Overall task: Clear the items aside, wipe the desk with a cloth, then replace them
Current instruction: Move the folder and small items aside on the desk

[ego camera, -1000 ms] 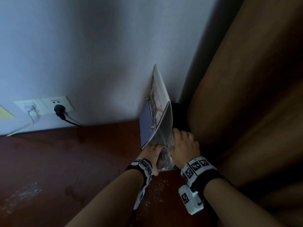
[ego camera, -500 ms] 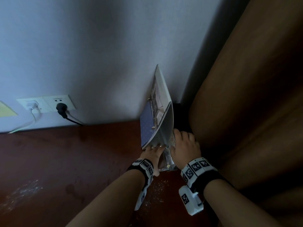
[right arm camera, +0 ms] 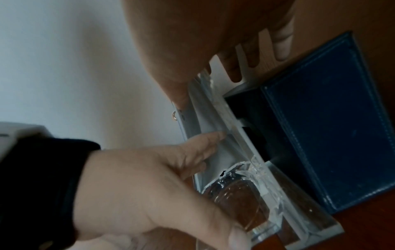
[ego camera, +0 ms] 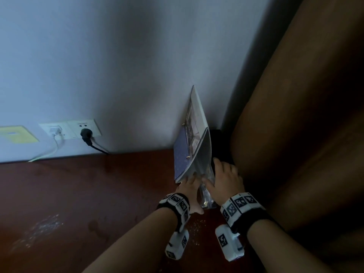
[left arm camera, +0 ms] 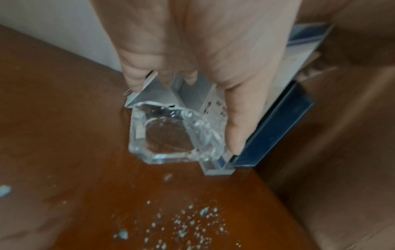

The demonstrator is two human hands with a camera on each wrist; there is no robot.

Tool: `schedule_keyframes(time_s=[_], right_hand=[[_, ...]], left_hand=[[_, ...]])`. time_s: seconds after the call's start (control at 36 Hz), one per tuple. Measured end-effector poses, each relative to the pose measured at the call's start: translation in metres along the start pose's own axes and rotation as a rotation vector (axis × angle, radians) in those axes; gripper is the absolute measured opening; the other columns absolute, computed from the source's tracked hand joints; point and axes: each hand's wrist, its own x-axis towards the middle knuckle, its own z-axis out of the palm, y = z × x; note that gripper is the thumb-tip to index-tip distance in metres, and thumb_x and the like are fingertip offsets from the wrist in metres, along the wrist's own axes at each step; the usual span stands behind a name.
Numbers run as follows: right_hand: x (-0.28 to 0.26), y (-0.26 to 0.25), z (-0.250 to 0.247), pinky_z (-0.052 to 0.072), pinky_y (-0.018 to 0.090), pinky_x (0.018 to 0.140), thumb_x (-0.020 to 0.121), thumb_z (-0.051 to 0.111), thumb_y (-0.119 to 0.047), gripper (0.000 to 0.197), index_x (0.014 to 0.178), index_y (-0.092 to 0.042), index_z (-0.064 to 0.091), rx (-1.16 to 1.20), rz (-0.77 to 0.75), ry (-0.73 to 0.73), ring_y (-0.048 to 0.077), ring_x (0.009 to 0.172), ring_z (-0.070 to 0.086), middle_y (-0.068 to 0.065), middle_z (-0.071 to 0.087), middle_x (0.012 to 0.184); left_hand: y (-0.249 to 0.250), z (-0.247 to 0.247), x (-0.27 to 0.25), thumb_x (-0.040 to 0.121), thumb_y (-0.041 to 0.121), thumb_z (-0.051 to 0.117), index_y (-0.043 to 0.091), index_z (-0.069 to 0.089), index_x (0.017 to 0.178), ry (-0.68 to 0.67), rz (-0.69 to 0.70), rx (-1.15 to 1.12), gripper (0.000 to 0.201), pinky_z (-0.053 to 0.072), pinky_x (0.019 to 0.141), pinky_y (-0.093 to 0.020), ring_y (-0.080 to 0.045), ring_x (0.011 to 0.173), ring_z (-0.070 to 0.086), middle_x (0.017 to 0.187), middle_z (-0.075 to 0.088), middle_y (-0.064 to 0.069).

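A desk calendar (ego camera: pixel 197 146) stands tent-like against the wall in the far right corner of the dark red desk (ego camera: pixel 98 194). At its foot sits a clear glass ashtray (left arm camera: pixel 169 135), next to a clear acrylic stand (left arm camera: pixel 218 167). My left hand (ego camera: pixel 190 186) has straight fingers touching the calendar's lower edge. Its thumb lies along the acrylic stand beside the ashtray. My right hand (ego camera: pixel 222 178) pinches the calendar's rear leaf, thumb on one side and spread fingers (right arm camera: pixel 252 60) on the other. No cloth is in view.
A dark blue leather box (right arm camera: pixel 331 126) stands right of the acrylic stand, against a brown panel (ego camera: pixel 295 134). Pale crumbs (left arm camera: pixel 188 225) dot the desk near my wrists and at the front left (ego camera: pixel 39 229). Wall sockets (ego camera: pixel 82 129) with a black and a white plug sit at the left.
Both hands stay at the calendar's foot. Only the view has shifted slightly.
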Motion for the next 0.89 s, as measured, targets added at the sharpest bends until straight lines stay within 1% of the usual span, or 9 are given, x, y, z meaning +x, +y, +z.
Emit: schedule_keyframes(time_s=[0.19, 0.28, 0.36, 0.42, 0.5, 0.61, 0.64, 0.72, 0.89], right_hand=[[-0.009, -0.007, -0.007, 0.037, 0.045, 0.101, 0.088, 0.048, -0.056, 0.073, 0.146, -0.023, 0.019, 0.023, -0.018, 0.013, 0.028, 0.133, 0.028, 0.004, 0.032, 0.148], [-0.015, -0.013, -0.012, 0.032, 0.047, 0.106, 0.088, 0.05, -0.054, 0.074, 0.148, -0.023, 0.018, 0.026, -0.025, 0.036, 0.03, 0.14, 0.019, 0.007, 0.021, 0.155], [-0.02, -0.022, -0.019, 0.027, 0.047, 0.11, 0.089, 0.048, -0.054, 0.077, 0.15, -0.023, 0.012, 0.036, -0.023, 0.066, 0.03, 0.144, 0.009, 0.006, 0.008, 0.159], [-0.023, -0.028, -0.023, 0.023, 0.047, 0.112, 0.09, 0.047, -0.055, 0.082, 0.152, -0.022, 0.005, 0.032, -0.018, 0.071, 0.029, 0.146, 0.003, 0.004, -0.001, 0.16], [-0.028, -0.038, -0.03, 0.019, 0.048, 0.114, 0.09, 0.046, -0.056, 0.089, 0.152, -0.018, -0.005, 0.005, -0.011, 0.092, 0.032, 0.146, -0.002, 0.005, -0.009, 0.16], [-0.034, -0.055, -0.042, 0.019, 0.052, 0.115, 0.089, 0.049, -0.053, 0.094, 0.151, -0.015, -0.01, -0.004, 0.022, 0.137, 0.034, 0.146, -0.005, 0.007, -0.013, 0.16], [-0.036, -0.06, -0.045, 0.018, 0.053, 0.115, 0.089, 0.049, -0.052, 0.094, 0.151, -0.016, -0.012, -0.007, 0.019, 0.15, 0.034, 0.146, -0.006, 0.006, -0.015, 0.159], [-0.043, -0.078, -0.054, 0.013, 0.056, 0.115, 0.091, 0.044, -0.053, 0.09, 0.15, -0.02, -0.015, -0.05, -0.006, 0.179, 0.034, 0.145, -0.011, 0.004, -0.022, 0.158], [-0.057, -0.133, -0.06, 0.006, 0.056, 0.116, 0.092, 0.041, -0.05, 0.086, 0.149, -0.023, -0.018, -0.093, -0.064, 0.168, 0.033, 0.145, -0.016, 0.004, -0.021, 0.158]], left_hand=[[-0.001, -0.011, -0.012, 0.073, 0.036, 0.085, 0.029, 0.008, 0.159, -0.012, 0.042, 0.01, 0.115, 0.026, 0.12, -0.046, -0.027, 0.152, 0.004, 0.165, -0.016, 0.004], [-0.003, -0.018, -0.019, 0.07, 0.036, 0.085, 0.033, 0.016, 0.157, 0.033, 0.063, -0.035, 0.111, 0.031, 0.117, -0.046, -0.027, 0.152, 0.009, 0.166, -0.004, 0.004], [-0.006, -0.028, -0.028, 0.073, 0.033, 0.08, 0.031, 0.017, 0.157, 0.081, 0.05, -0.081, 0.105, 0.037, 0.114, -0.047, -0.031, 0.148, 0.024, 0.164, 0.012, 0.0], [-0.008, -0.036, -0.035, 0.075, 0.036, 0.079, 0.034, 0.008, 0.158, 0.102, 0.062, -0.077, 0.109, 0.035, 0.116, -0.047, -0.029, 0.148, 0.023, 0.166, 0.009, 0.001], [-0.015, -0.05, -0.048, 0.073, 0.043, 0.079, 0.036, -0.003, 0.157, 0.118, 0.075, 0.005, 0.118, 0.028, 0.119, -0.05, -0.029, 0.151, 0.013, 0.167, -0.004, 0.002], [-0.023, -0.067, -0.067, 0.077, 0.051, 0.074, 0.047, -0.013, 0.152, 0.167, 0.029, 0.049, 0.116, 0.019, 0.117, -0.062, -0.026, 0.152, 0.005, 0.167, -0.004, 0.007], [-0.022, -0.073, -0.076, 0.08, 0.052, 0.073, 0.05, -0.013, 0.152, 0.18, 0.007, 0.043, 0.112, 0.015, 0.116, -0.066, -0.025, 0.152, 0.003, 0.166, -0.005, 0.01], [-0.021, -0.09, -0.105, 0.089, 0.056, 0.063, 0.044, -0.004, 0.156, 0.211, -0.055, 0.029, 0.095, 0.006, 0.112, -0.073, -0.023, 0.153, -0.005, 0.165, -0.01, 0.015], [-0.045, -0.107, -0.166, 0.096, 0.062, 0.042, 0.044, 0.0, 0.156, 0.375, -0.074, 0.024, 0.075, -0.001, 0.11, -0.075, -0.024, 0.153, -0.009, 0.165, -0.008, 0.015]])
